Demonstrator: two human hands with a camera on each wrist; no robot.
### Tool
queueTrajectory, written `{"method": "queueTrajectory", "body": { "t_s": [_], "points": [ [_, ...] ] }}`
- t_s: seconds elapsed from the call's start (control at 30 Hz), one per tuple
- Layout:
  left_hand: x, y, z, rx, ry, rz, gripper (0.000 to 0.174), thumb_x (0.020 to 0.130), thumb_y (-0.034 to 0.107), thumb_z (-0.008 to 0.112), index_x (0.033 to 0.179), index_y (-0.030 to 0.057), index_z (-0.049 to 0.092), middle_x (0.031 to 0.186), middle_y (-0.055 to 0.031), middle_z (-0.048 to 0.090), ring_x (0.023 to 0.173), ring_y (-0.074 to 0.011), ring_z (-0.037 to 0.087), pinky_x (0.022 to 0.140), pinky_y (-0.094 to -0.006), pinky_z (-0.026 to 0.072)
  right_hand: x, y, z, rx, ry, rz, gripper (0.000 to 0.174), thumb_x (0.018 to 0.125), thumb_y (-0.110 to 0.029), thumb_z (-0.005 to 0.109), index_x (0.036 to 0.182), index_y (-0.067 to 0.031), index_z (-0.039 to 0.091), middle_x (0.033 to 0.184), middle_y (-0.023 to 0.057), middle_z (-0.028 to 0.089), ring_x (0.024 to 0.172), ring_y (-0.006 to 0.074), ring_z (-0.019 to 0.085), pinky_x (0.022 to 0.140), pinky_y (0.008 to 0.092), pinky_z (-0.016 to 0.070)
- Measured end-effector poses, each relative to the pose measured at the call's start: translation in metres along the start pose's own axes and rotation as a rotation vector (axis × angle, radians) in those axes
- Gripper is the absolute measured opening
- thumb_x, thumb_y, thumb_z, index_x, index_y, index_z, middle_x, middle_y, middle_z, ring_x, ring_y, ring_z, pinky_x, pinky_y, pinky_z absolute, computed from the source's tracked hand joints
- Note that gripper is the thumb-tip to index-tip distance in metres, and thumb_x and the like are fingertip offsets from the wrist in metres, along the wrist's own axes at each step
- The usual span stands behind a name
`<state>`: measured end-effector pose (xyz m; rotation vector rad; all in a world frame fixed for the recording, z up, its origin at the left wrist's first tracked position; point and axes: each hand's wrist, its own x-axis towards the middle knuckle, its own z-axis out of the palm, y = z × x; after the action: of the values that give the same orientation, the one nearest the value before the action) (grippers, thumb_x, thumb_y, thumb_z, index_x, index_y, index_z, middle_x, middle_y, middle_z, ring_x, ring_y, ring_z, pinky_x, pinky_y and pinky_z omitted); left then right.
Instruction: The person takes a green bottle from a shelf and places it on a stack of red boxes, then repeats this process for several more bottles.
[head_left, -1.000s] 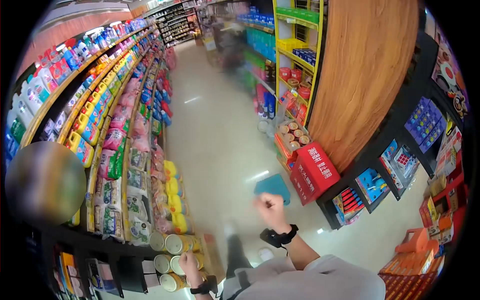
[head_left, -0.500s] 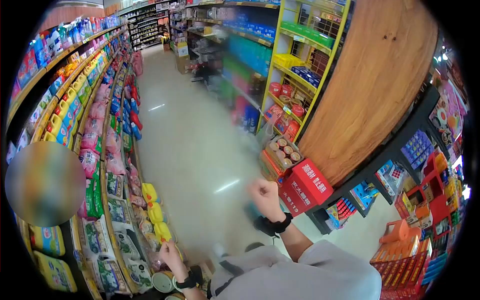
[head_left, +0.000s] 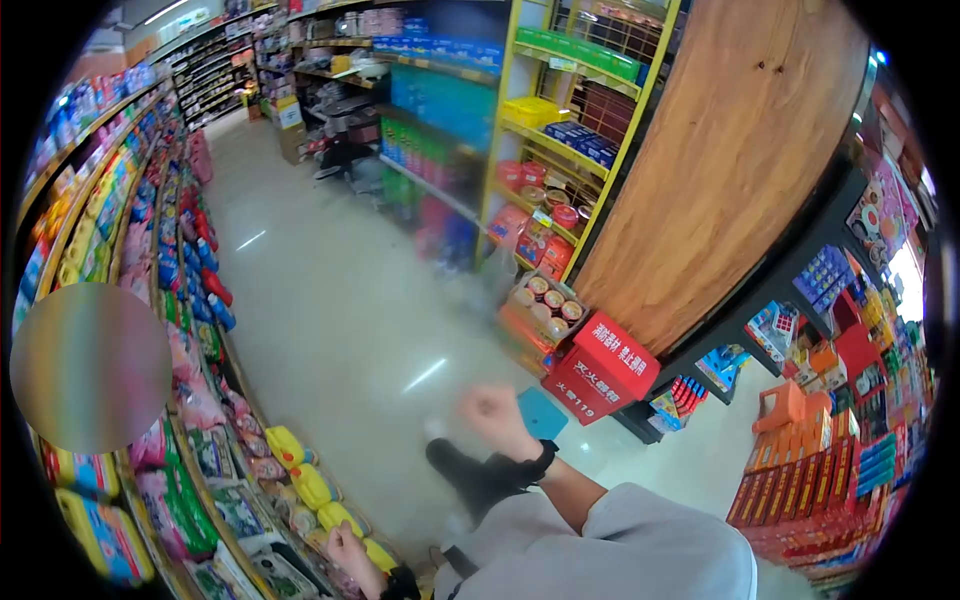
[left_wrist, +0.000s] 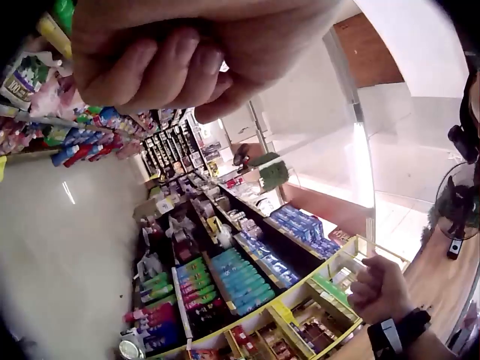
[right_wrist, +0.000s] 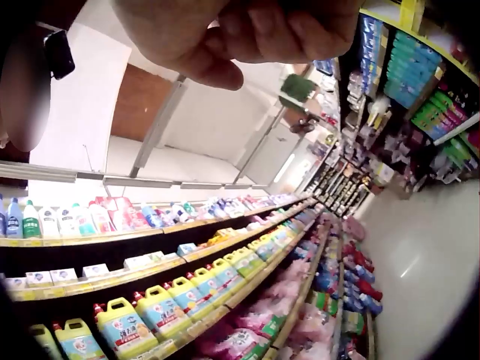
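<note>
In the head view the right hand (head_left: 498,422) is held in front of the body over the aisle floor, its fingers loosely curled around nothing. Lower and to the left, the left hand (head_left: 352,558) hangs beside yellow packs (head_left: 312,486) at the shelf's bottom, without visibly gripping any. The left wrist view shows the left hand (left_wrist: 176,64) close up, its fingers bent towards the palm and empty. In the right wrist view the right hand (right_wrist: 251,36) has bent fingers and a thumb pointing out, with nothing held. Both wrists wear dark bands.
Shelves of pink bags (head_left: 190,375) line the left side. A yellow rack (head_left: 560,140), a carton of round tubs (head_left: 545,305) and a red box (head_left: 602,368) stand right of the aisle floor (head_left: 330,300). Stacked red boxes (head_left: 790,485) are at lower right.
The view has turned right and moved along the aisle, so the shelves and rack have shifted left. A dark-clad leg now reaches forward. Both hands remain empty.
</note>
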<state>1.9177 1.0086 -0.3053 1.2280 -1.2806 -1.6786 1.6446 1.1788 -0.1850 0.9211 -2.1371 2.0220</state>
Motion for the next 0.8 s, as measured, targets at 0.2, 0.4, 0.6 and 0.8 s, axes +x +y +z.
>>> {"method": "queueTrajectory", "body": {
  "t_s": [0.2, 0.4, 0.6, 0.8],
  "points": [
    [0.055, 0.085, 0.046, 0.7, -0.139, -0.107, 0.04, 0.103, 0.025, 0.043, 0.126, -0.0052, 0.055, 0.126, -0.0216, 0.058, 0.111, -0.0263, 0.055, 0.099, -0.0332, 0.0428, 0.072, 0.051, 0.031, -0.062, 0.046, 0.016, 0.038, 0.089, -0.013, 0.066, 0.061, -0.0048, 0.042, 0.05, 0.0018, 0.034, 0.048, 0.0091, 0.03, 0.044, 0.0297, 0.0279],
    [0.185, 0.075, 0.104, 0.52, -0.204, 0.133, 0.036, 0.102, 0.023, 0.046, 0.124, -0.0043, 0.053, 0.108, -0.0168, 0.062, 0.094, -0.0244, 0.056, 0.083, -0.0326, 0.048, 0.17, 0.107, 0.058, -0.06, 0.05, 0.173, 0.026, 0.086, -0.01, 0.065, 0.065, -0.001, 0.052, 0.054, 0.005, 0.043, 0.054, 0.0092, 0.042, 0.049, 0.0297, 0.0364],
    [0.294, 0.082, 0.169, 0.994, -0.254, 0.373, 0.028, 0.098, 0.019, 0.05, 0.117, 0.0003, 0.059, 0.095, -0.0125, 0.061, 0.088, -0.0254, 0.056, 0.078, -0.0358, 0.0467, 0.252, 0.119, 0.067, 0.035, 0.065, 0.241, 0.033, 0.087, -0.011, 0.066, 0.062, -0.0015, 0.047, 0.052, 0.0024, 0.037, 0.052, 0.0072, 0.035, 0.046, 0.0294, 0.0312],
    [0.352, 0.049, 0.255, 0.835, -0.256, 0.366, 0.036, 0.092, 0.034, 0.06, 0.097, -0.0005, 0.068, 0.082, -0.0113, 0.065, 0.076, -0.0231, 0.057, 0.072, -0.0398, 0.0476, 0.296, 0.177, 0.097, -0.044, -0.072, 0.256, 0.038, 0.088, -0.015, 0.068, 0.061, -0.0022, 0.045, 0.052, 0.0007, 0.037, 0.052, 0.0074, 0.033, 0.046, 0.0285, 0.0292]
  ]
}}
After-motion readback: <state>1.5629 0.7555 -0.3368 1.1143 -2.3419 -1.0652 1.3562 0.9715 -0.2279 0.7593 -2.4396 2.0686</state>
